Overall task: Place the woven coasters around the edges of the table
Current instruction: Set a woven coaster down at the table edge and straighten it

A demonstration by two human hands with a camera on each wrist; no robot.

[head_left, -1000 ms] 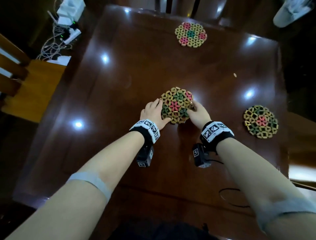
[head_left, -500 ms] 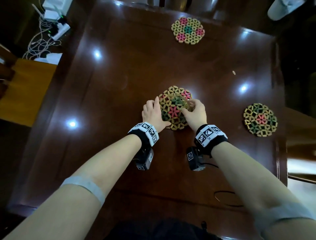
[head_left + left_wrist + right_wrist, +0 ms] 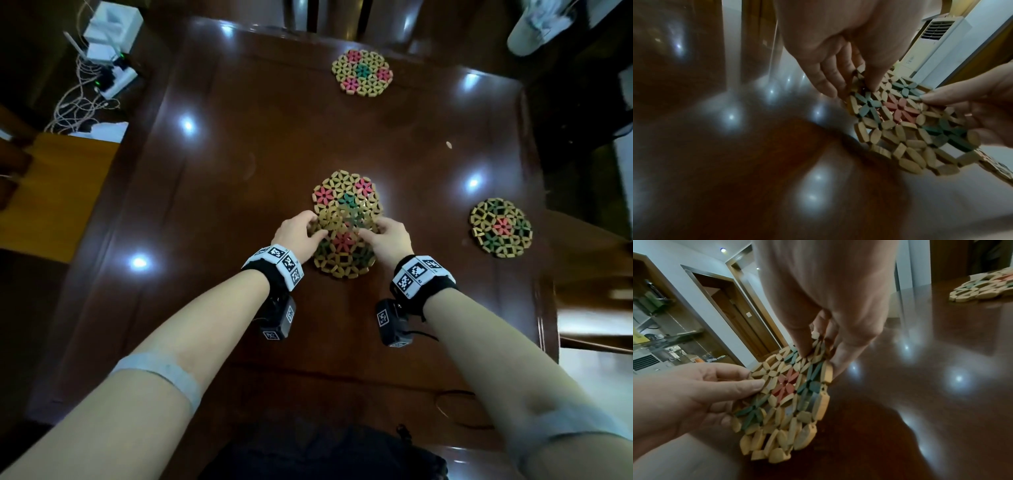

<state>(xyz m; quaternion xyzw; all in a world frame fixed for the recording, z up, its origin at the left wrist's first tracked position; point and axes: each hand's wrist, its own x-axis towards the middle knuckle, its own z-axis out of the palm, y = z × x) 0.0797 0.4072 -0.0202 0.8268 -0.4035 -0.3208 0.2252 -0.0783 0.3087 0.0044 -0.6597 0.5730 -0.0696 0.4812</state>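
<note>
Two bare forearms, each strapped with a marker-printed wristband and a small black camera unit, reach across a glossy dark wooden table. At its middle, the left hand and the right hand pinch opposite sides of a woven coaster of tan, green and pink petal-shaped pieces. The left wrist view shows the left thumb on top and the fingers curled under the rim; the right wrist view shows the right thumb and fingers gripping the other side in the same way. The held coaster is tilted, its near edge low over the table. A second coaster lies partly beneath it, its pink and teal flowers showing beyond the hands. Further right, a third coaster lies flat near the table's right edge. At the far edge, a fourth coaster with pink flowers around a teal centre lies flat. Beyond the table's left corner, a white power strip and tangled cables lie on the floor.
</note>
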